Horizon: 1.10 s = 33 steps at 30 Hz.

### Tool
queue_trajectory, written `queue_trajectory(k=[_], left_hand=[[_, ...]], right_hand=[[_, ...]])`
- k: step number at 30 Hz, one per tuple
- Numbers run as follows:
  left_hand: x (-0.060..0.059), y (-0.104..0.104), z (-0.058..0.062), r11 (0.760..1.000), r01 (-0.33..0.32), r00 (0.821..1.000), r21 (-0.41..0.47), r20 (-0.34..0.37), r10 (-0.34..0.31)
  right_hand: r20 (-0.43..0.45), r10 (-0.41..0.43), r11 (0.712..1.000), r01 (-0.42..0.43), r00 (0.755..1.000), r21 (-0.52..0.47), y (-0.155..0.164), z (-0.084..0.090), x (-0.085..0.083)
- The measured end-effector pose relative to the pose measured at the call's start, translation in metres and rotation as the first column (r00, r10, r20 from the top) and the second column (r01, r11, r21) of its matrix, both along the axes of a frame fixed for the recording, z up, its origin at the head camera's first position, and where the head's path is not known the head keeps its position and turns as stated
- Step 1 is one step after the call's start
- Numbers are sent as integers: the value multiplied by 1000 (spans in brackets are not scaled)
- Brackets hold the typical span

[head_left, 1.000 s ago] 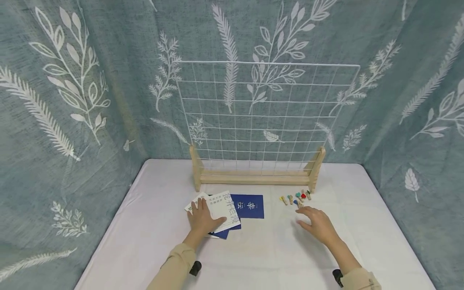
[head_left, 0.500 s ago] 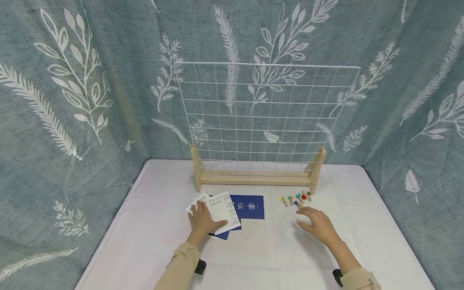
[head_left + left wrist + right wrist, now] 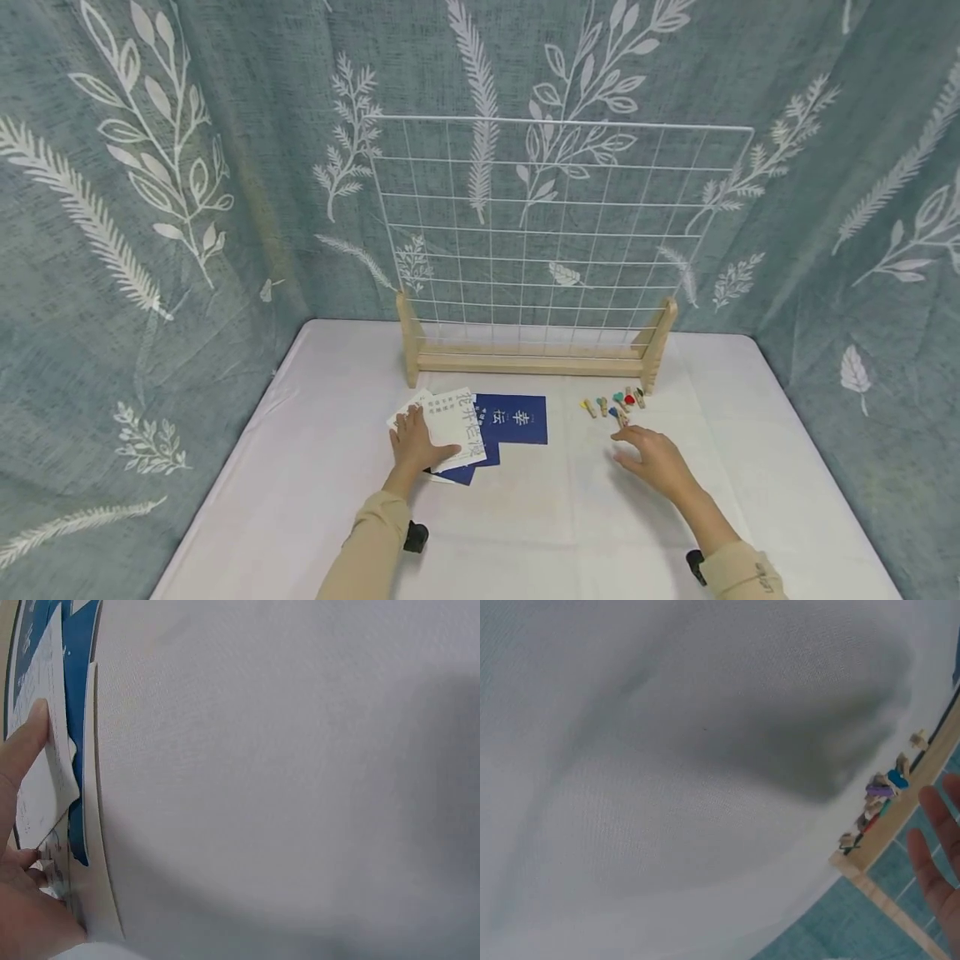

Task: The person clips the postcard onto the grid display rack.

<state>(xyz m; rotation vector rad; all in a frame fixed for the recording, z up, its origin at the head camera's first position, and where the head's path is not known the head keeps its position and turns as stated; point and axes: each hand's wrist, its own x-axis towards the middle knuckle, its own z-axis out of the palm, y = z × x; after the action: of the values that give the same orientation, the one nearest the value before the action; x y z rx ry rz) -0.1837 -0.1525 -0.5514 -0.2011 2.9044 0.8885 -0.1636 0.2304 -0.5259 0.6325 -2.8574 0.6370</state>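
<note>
My left hand (image 3: 415, 443) rests on a white square card (image 3: 453, 429) with printed characters, at the left of a small pile. Its thumb lies spread over the card, and the other fingers reach the card's far left side; the left wrist view shows the thumb (image 3: 34, 727) straight on the paper. Dark blue cards (image 3: 521, 418) with white characters lie partly under it. My right hand (image 3: 660, 462) hovers with loosely bent fingers just in front of several small wooden clothespins (image 3: 603, 406) with coloured tops, holding nothing.
A white wire grid (image 3: 558, 225) stands upright in a wooden base (image 3: 525, 363) behind the cards and clothespins. White cloth (image 3: 555, 517) covers the table. A blue-green leaf-patterned curtain (image 3: 285, 167) hangs behind and at both sides.
The white card and my left hand have shifted slightly left over the blue cards, baring more of them. My right hand stays nearly in place. The view has tilted a little.
</note>
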Motion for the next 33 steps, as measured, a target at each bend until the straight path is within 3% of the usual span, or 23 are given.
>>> queue_trajectory(k=[6, 12, 15, 22, 27, 33], left_hand=[[0, -2, -1, 985, -57, 997, 161, 62, 47], [-5, 5, 3, 974, -121, 990, 192, 98, 104], [-5, 12, 9, 975, -139, 987, 172, 99, 124], [-6, 30, 26, 978, -208, 975, 9, 85, 207], [-9, 30, 33, 969, -243, 955, -42, 163, 246], [-13, 25, 36, 964, -267, 931, -10, 256, 261]], right_hand=[[32, 26, 1000, -27, 999, 14, -1, -3, -1], [33, 37, 999, -39, 999, 34, -1, -2, -5], [26, 40, 998, -41, 999, 48, 1, -2, -8], [16, 58, 995, -59, 998, 75, 4, 0, -16], [54, 58, 993, -63, 997, 97, 2, 2, -21], [91, 44, 991, -56, 995, 125, -1, 6, -27]])
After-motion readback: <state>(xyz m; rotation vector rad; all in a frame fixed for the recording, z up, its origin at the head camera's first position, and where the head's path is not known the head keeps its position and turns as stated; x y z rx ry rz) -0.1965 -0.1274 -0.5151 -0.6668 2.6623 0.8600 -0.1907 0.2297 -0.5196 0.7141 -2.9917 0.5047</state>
